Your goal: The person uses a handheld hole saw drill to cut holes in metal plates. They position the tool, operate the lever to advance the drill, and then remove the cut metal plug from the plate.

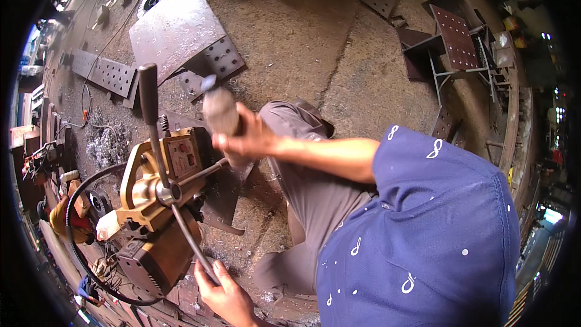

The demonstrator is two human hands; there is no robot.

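A gold-coloured magnetic drill (142,191) stands in front of me, with a hub and several feed handles. My left hand (225,295) is closed round the end of the lower feed handle (192,236). In my right hand (257,133), above the drill's near side, is a pale bottle (219,112) with a bluish-white tip, smeared by motion. Another feed handle with a dark grip (148,94) points up beside the drill. Its cutting end is hidden from this view.
A bare steel plate (175,27) and plates with drilled holes (106,72) lie on the floor beyond the drill. Metal shavings (109,142) are scattered there. A black hose (71,230) loops round the drill. Steel frames (457,39) stand farther off.
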